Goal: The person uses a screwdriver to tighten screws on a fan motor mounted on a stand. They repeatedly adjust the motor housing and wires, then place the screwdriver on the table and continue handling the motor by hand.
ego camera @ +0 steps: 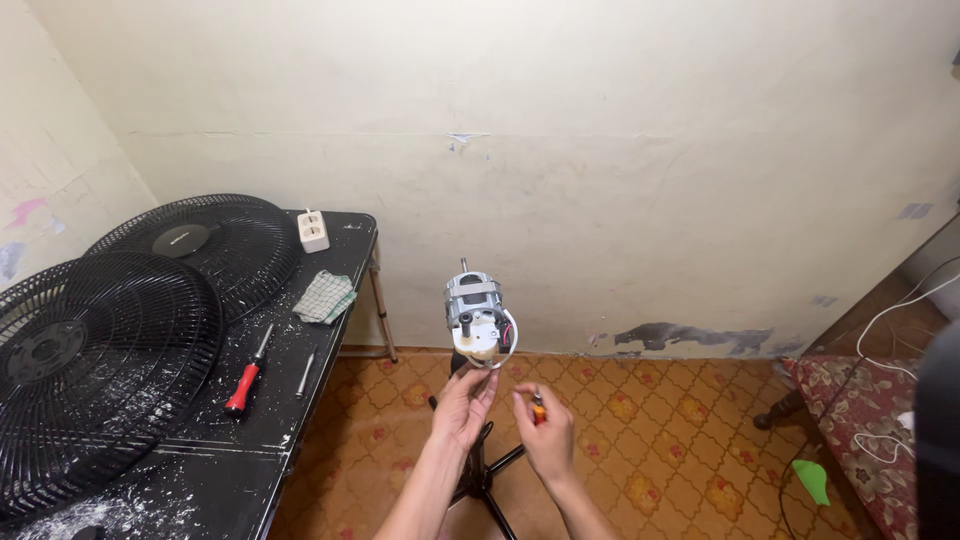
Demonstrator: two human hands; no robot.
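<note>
In the head view, the fan motor [474,318] stands bare on its black stand [482,470] at the centre, with no grilles and no blade on it, so I judge the fan is taken apart and the work on the motor itself is in hand. The left hand [462,408] reaches up, fingers loosely open, touching the white wire [510,340] under the motor. The right hand [545,428], at 5 o'clock from the motor, is closed around one small orange-handled tool [538,405]. On the black surface [230,470] at 9 o'clock lie two grilles [100,370], one red screwdriver [246,378], one metal rod [306,374], one checked cloth [325,297] and one white socket [314,230].
</note>
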